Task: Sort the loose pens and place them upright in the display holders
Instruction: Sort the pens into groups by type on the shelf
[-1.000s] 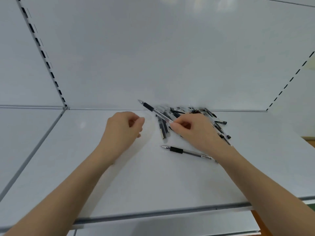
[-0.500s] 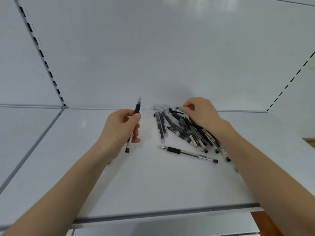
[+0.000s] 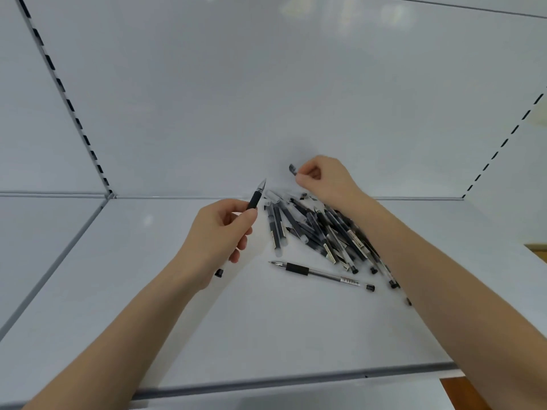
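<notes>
We are collecting pens one by one, and this step goes best if we lift each clear of the pile (image 3: pixel 319 232) before passing it across, so its neighbours are not dragged along. We judge it wise to line every tip the same way in the collecting hand, since no display holders are in view. Our left hand (image 3: pixel 219 232) grips one black-gripped pen (image 3: pixel 254 199), fingers curled round the barrel, tip pointing up and away, tail cap showing below the palm. Our right hand (image 3: pixel 324 180) hovers over the pile's far end, thumb and forefinger pinching a small dark end (image 3: pixel 292 169) (cap or pen tail, we cannot tell). The pile lies on the shelf (image 3: pixel 266 335) between both hands and beneath the right forearm; a stray pen (image 3: pixel 321 272) lies apart, nearer us than either hand.
</notes>
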Tool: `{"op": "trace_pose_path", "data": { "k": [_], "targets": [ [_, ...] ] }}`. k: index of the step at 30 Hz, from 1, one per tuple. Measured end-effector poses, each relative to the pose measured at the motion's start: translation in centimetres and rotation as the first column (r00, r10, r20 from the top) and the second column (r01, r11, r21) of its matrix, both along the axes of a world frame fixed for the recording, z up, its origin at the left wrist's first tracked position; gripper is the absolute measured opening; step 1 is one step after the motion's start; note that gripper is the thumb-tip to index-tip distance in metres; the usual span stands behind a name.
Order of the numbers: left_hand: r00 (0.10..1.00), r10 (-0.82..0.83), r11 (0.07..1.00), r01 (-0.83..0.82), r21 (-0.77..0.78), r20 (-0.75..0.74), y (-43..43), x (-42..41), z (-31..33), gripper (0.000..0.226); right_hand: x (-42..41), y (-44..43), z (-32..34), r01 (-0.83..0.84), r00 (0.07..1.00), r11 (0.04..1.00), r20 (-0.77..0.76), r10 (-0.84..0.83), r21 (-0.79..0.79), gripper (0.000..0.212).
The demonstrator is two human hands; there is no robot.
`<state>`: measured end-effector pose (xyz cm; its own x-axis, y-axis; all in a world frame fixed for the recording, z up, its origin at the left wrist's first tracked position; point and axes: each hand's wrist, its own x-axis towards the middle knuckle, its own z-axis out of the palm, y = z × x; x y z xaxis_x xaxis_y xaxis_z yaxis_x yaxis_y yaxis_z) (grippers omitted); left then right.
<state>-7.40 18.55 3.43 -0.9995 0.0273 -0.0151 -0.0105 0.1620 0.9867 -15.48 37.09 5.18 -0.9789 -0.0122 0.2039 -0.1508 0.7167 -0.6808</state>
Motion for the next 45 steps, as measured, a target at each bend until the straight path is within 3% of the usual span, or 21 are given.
{"op": "trace_pose_path", "data": {
  "k": [2, 4, 6, 9, 23, 32, 36, 39, 42, 45],
  "targets": [
    [0.999, -0.004, 1.000, 0.004, -0.013, -0.038, 0.0, 0.4, 0.4, 0.011, 1.7, -0.4, 1.6, -0.002, 0.993, 0.895, 0.106, 0.055, -0.446, 0.006],
    [0.996, -0.020, 1.000, 0.019, -0.013, -0.088, 0.3, 1.0, 0.7, 0.011, 3.3, -0.6, 2.7, 0.007, 0.978, 0.687, 0.147, 0.145, -0.727, 0.004],
    [0.991, -0.038, 0.999, 0.037, -0.011, -0.128, 0.6, 1.5, 0.9, 0.013, 4.7, -0.8, 3.3, 0.010, 0.976, 0.527, 0.124, 0.182, -0.850, 0.013],
    [0.986, -0.064, 0.998, 0.064, -0.006, -0.153, 1.1, 2.0, 0.6, 0.016, 6.1, -1.2, 3.4, -0.020, 0.978, 0.438, 0.074, 0.196, -0.899, 0.031],
    [0.976, -0.084, 0.994, 0.095, 0.048, -0.201, 1.5, 3.1, 1.2, 0.018, 8.8, -1.7, 2.1, -0.067, 0.990, 0.643, 0.027, 0.135, -0.763, 0.008],
    [0.965, -0.066, 0.997, 0.077, 0.032, -0.252, 1.5, 3.2, 1.0, 0.027, 9.2, -2.2, 1.6, -0.112, 0.993, 0.673, -0.069, 0.091, -0.731, 0.013],
    [0.975, -0.041, 0.999, 0.046, 0.016, -0.217, 1.8, 3.4, 0.6, 0.026, 9.1, -2.2, 0.9, -0.094, 0.994, 0.681, -0.032, 0.103, -0.726, 0.010],
    [0.972, -0.032, 0.968, -0.027, -0.250, -0.232, 1.0, 2.6, 0.1, 0.016, 8.8, -1.4, 0.4, -0.047, 0.996, 0.772, 0.026, 0.082, -0.633, 0.008],
    [0.961, -0.006, 0.739, -0.182, -0.649, -0.276, -0.7, 1.4, -0.8, 0.019, 9.2, 0.3, 0.2, -0.011, 1.000, 0.929, 0.021, 0.020, -0.370, 0.012],
    [0.975, 0.023, 0.560, -0.197, -0.805, -0.223, -1.7, 0.9, -1.6, 0.025, 10.4, 1.6, 0.0, -0.065, 0.996, 0.997, 0.053, 0.067, -0.047, 0.006]
  ]
}}
